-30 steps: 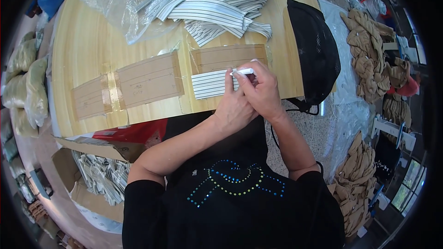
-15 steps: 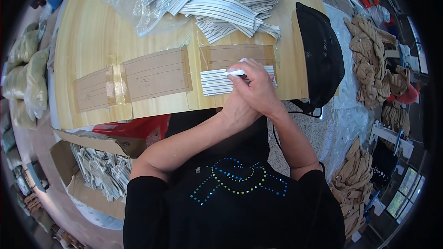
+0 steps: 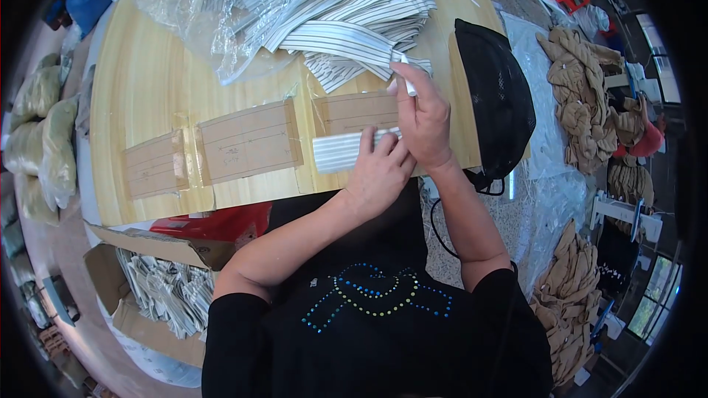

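Observation:
A black-and-white striped fabric strip (image 3: 335, 153) lies flat near the front edge of the wooden table (image 3: 140, 59). My left hand (image 3: 380, 177) rests on its right part, fingers stretched out and slightly spread. Just beyond, my right hand (image 3: 426, 121) is raised, closed around a white pen-like stick (image 3: 409, 87) that points toward the far side. Under and behind the strip is a brown card template (image 3: 346, 110) with ruled lines, partly hidden by my right hand. Two similar taped templates, a larger one (image 3: 247, 140) and a smaller one (image 3: 153, 166), lie to the left.
A heap of striped strips (image 3: 346, 37) and clear plastic (image 3: 184, 7) covers the far side. At the right edge sits a black mesh-covered object (image 3: 498, 96). Below left, a cardboard box (image 3: 151, 239) holds more strips. Brown garments (image 3: 579, 103) are piled at the right.
My right hand, still holding the white stick, has lifted off the strip and moved away toward the heap. My left hand, earlier tucked beneath the right, now shows spread on the strip.

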A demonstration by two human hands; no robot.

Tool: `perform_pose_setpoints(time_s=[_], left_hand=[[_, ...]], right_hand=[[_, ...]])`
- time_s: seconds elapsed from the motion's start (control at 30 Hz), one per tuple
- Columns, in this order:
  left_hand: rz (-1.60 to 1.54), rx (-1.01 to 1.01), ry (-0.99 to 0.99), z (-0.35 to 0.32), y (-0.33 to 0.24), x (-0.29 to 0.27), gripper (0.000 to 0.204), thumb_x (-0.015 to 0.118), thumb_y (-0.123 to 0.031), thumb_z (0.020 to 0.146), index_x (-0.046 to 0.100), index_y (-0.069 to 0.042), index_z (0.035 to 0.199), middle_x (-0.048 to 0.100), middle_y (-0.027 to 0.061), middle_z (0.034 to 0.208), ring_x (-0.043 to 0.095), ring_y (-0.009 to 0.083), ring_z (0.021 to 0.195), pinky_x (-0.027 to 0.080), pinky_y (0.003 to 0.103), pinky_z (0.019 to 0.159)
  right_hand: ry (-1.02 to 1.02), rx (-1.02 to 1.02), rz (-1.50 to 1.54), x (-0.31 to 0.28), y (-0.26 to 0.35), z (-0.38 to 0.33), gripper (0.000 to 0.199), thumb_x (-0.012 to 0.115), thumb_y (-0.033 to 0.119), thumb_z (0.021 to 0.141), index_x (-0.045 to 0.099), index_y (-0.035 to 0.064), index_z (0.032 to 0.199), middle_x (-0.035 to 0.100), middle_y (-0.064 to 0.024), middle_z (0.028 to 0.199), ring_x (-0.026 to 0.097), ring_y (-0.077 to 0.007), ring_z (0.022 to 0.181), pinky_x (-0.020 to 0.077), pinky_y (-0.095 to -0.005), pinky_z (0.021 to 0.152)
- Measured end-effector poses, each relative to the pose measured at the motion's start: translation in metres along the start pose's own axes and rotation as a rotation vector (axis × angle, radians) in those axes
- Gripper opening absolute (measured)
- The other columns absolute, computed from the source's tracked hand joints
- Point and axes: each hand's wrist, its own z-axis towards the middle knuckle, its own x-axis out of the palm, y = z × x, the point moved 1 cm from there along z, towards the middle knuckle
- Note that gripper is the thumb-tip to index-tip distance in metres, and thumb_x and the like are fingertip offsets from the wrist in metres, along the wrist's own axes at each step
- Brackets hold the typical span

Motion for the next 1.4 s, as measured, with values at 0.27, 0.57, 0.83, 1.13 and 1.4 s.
perform_pose_setpoints(time_s=[0.27,0.57,0.83,1.13,1.4], left_hand=[[0.048,-0.078,-0.108,-0.007,0.048,-0.082,0.024,0.060,-0.006,0.073,0.064,-0.005,0.096,0.056,0.0093,0.094,0.053,0.0282,0.091,0.040,0.039,0.084],[-0.048,-0.435,-0.362,-0.040,0.111,-0.091,0.028,0.055,0.010,0.078,0.063,-0.001,0.103,0.060,0.0143,0.107,0.057,0.0314,0.098,0.046,0.040,0.083],[-0.208,-0.010,-0.399,-0.011,0.019,-0.102,0.037,0.062,0.008,0.076,0.060,0.001,0.113,0.056,0.0157,0.122,0.057,0.0290,0.109,0.044,0.042,0.091],[-0.073,-0.027,0.048,0.001,-0.008,-0.004,0.050,0.072,-0.020,0.078,0.058,0.001,0.120,0.053,0.0144,0.132,0.050,0.0293,0.117,0.037,0.045,0.098],[-0.026,-0.005,0.107,0.004,-0.011,-0.003,0.057,0.070,-0.030,0.079,0.056,0.004,0.123,0.049,0.0169,0.137,0.046,0.0292,0.120,0.036,0.043,0.101]], right_hand=[[0.109,-0.277,-0.292,0.007,-0.035,0.031,0.048,0.061,-0.008,0.071,0.061,0.0083,0.117,0.063,-0.0093,0.095,0.057,-0.0305,0.094,0.0427,-0.0425,0.086],[-0.100,0.009,0.196,-0.048,0.054,0.016,0.032,0.061,-0.007,0.087,0.060,0.0050,0.117,0.064,-0.0039,0.091,0.062,-0.0118,0.089,0.0489,-0.0260,0.080],[0.371,0.417,-0.008,-0.048,-0.015,-0.044,0.033,0.060,-0.001,0.087,0.059,0.0030,0.119,0.064,-0.0093,0.091,0.063,-0.0189,0.083,0.0497,-0.0293,0.072],[0.178,0.296,-0.073,-0.053,-0.035,-0.057,0.051,0.071,-0.003,0.077,0.055,0.0066,0.126,0.059,-0.0081,0.098,0.059,-0.0223,0.090,0.0479,-0.0337,0.080],[0.140,0.372,0.014,-0.054,-0.037,-0.056,0.055,0.072,-0.002,0.075,0.055,0.0068,0.126,0.058,-0.0072,0.097,0.057,-0.0208,0.089,0.0467,-0.0329,0.083]])
